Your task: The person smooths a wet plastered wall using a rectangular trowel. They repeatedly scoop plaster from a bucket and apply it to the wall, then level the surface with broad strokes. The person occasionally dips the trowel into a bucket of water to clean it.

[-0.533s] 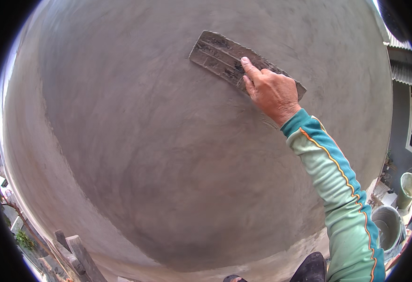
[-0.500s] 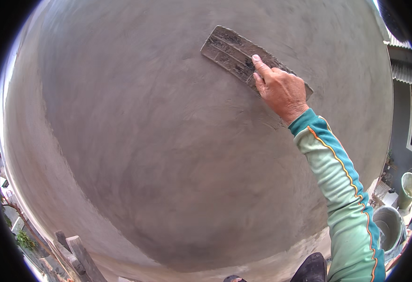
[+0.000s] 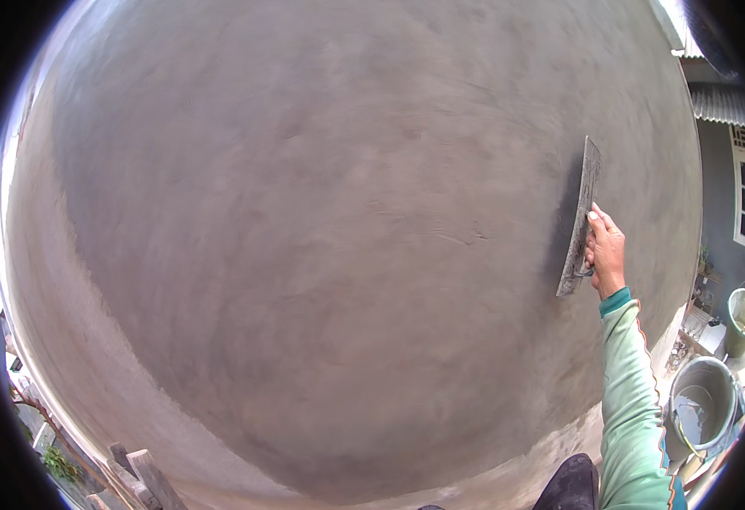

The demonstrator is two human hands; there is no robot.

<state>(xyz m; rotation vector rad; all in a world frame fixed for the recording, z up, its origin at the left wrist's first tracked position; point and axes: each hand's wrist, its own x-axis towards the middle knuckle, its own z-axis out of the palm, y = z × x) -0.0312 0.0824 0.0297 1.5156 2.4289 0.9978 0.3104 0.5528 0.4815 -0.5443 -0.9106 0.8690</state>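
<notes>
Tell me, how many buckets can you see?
2. A grey bucket stands on the ground at lower right, below the right hand's green sleeve. A smaller pale green bucket stands beyond it, near the picture's right rim. More may be hidden.

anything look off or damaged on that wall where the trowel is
Mostly even grey plaster. One thing stands out: a small rough scratch mark on the wall, left of the trowel that the right hand holds upright against it. No cracks or spills are visible.
</notes>
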